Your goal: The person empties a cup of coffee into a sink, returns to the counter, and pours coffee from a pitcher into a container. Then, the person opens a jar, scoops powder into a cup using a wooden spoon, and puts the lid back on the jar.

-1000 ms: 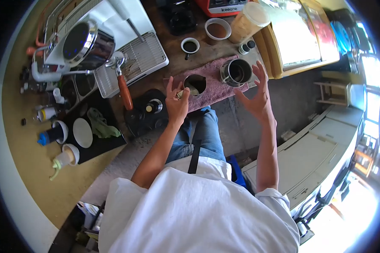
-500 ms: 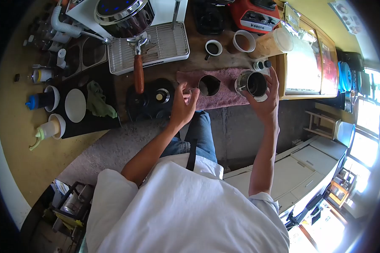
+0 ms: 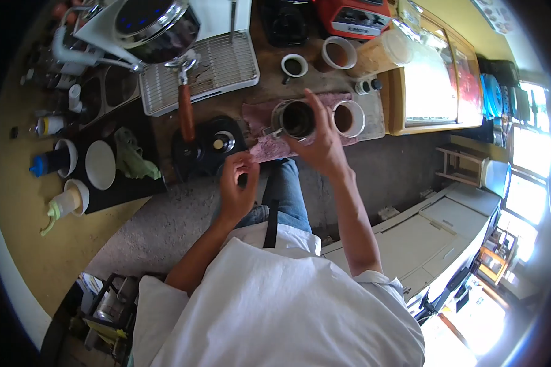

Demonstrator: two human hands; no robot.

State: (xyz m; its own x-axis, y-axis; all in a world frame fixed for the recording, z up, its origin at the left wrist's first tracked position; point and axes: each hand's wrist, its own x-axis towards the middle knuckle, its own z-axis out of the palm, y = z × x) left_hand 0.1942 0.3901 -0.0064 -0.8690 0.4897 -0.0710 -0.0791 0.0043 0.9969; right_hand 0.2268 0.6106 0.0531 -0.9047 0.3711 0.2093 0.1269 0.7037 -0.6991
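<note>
My right hand [image 3: 326,147] has its thumb and fingers around the side of a metal pitcher [image 3: 277,120], whose dark inside faces up. The pitcher is over a reddish cloth [image 3: 257,116] by the counter's front edge. Just right of my right hand, a clear cup [image 3: 356,129] holding brown liquid is at the cloth's right end. Lower left of the pitcher, my left hand [image 3: 236,186] is loosely curled, a gap between thumb and fingers, and nothing visible in it. A black tamping stand [image 3: 190,160] with a tamper [image 3: 220,144] is beside it.
An espresso machine's drip tray [image 3: 226,64] and wooden-handled portafilter [image 3: 186,113] are at upper left. Behind the cloth are a small dark-filled cup [image 3: 294,65], a plastic tub [image 3: 338,53], a tall clear container [image 3: 386,54] and a red appliance [image 3: 355,21]. A glass-fronted cabinet [image 3: 404,92] bounds the right.
My right hand has moved left with the metal pitcher, uncovering the clear cup of brown liquid. My left hand has drawn back toward my body. The dark vessel near it is no longer visible.
</note>
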